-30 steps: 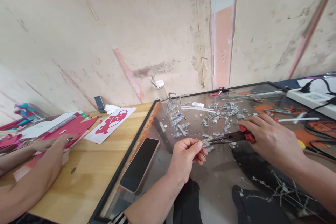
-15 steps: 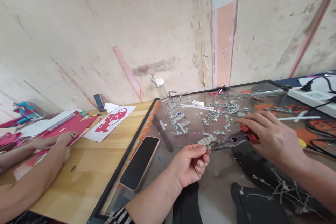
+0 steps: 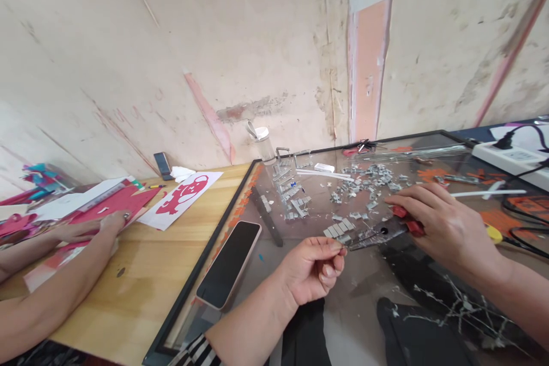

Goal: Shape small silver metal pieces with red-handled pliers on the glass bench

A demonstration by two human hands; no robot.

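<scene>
My right hand (image 3: 448, 229) is closed around the red handles of a pair of pliers (image 3: 383, 231). The dark jaws point left and their tips lie close to the fingertips of my left hand (image 3: 315, 269). Thumb and forefinger of that hand are pinched together over something too small to make out. Just beyond them sits a row of flat grey metal pieces (image 3: 337, 230) on the glass tabletop (image 3: 343, 314). Farther back are a heap of small bent metal pieces (image 3: 377, 174) and a ladder-like group of metal strips (image 3: 285, 183).
A phone (image 3: 229, 265) lies left of my left forearm. Behind it stands a clear bottle (image 3: 265, 146). White sticks (image 3: 491, 193) and a power strip (image 3: 512, 163) are on the right. At the left, another person's hands (image 3: 100, 229) rest on red sheets by a paper cutout (image 3: 182, 200).
The pliers' jaws appear closer together and have tilted slightly, tips still by my left fingers. My left hand has shifted slightly right. The other person's hands moved a little.
</scene>
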